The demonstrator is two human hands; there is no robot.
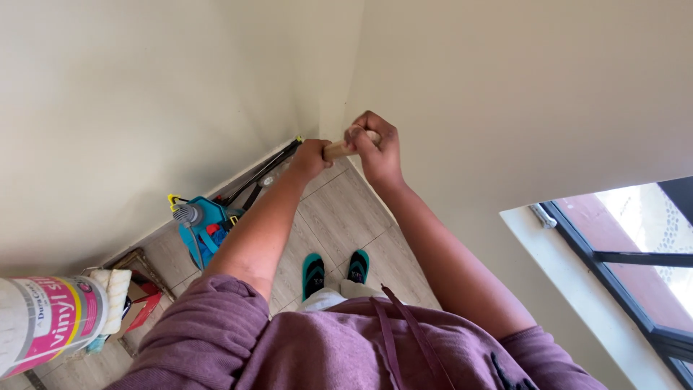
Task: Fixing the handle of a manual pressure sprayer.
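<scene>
wooden handle point(338, 149): pale round stick, held out in front of the chest, up near the room corner where the two cream walls meet. Only a short stretch shows between the fists; both ends hidden.
right hand point(377, 150): fist clamped round the handle's upper part, fingers wrapped over it, close to the right wall.
left hand point(310, 157): fist clamped on the handle just below and to the left, nearly touching the right hand.
arms: both stretched forward from purple sleeves point(216, 339).
paint pail point(47, 323): white cylinder with a pink and yellow label, lower left edge, very near the camera, seen side-on. Contents not visible.
roller point(114, 297): pale fluffy sleeve just beside the pail's right end.
blue bucket point(202, 230): on the floor against the left wall, stuffed with tools; a grey brush head and red and blue bits stick out, can't tell more.
black rods point(258, 173): lie along the skirting from the bucket towards the corner.
floor point(346, 217): grey tiles.
sandals point(334, 271): teal and black pair, straight below.
window point(635, 253): dark frame, white sill, lower right.
</scene>
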